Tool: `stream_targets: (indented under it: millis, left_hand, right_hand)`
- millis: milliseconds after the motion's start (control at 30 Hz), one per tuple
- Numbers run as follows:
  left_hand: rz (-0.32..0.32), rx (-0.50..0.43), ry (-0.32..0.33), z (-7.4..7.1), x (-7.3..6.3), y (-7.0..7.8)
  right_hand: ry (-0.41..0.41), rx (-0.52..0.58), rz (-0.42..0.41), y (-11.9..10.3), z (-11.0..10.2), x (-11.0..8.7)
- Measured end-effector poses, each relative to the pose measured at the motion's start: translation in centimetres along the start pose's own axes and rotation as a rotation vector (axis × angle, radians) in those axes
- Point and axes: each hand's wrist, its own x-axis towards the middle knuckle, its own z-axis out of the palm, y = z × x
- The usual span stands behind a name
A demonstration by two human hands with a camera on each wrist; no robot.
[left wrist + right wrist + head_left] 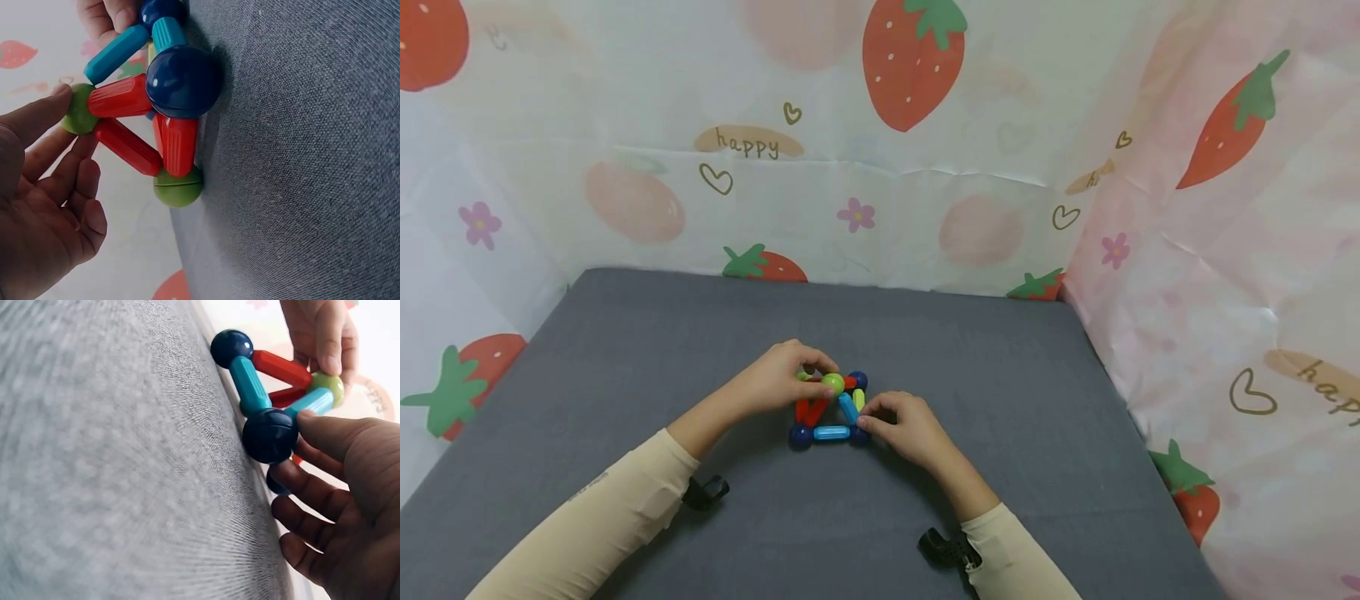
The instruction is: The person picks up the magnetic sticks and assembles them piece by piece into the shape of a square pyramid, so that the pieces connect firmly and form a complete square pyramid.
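A small structure of magnetic rods and balls stands on the grey cloth. My left hand (775, 377) pinches the raised green ball (832, 383) at its top between thumb and fingers. Two red rods (128, 147) and a leaning light blue rod (847, 408) meet at that ball. With thumb and fingertip my right hand (913, 429) pinches the front-right dark blue ball (270, 435), where the leaning rod's lower end meets it. Another light blue rod (832, 433) links it to the front-left dark blue ball (801, 437). A second green ball (179, 187) sits at a lower corner.
Behind the hands, a dark blue ball (859, 380) and a yellow-green rod (859, 398) form the structure's right side. Grey cloth (970, 358) covers the table. A strawberry-print curtain (895, 192) rises along the back and sides. Black wrist mounts (706, 493) hang under both forearms.
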Motion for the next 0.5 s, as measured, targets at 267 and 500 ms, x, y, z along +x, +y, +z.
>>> stream_targets:
  millis: [267, 500]
  left_hand:
    - [-0.004, 0.006, -0.001, 0.15, 0.08, 0.03]
    - [-0.006, 0.008, 0.013, 0.08, 0.05, 0.11]
  right_hand:
    - [-0.003, 0.046, 0.025, -0.24, 0.25, -0.08]
    - [0.01, 0.044, 0.017, -0.64, 0.2, 0.07]
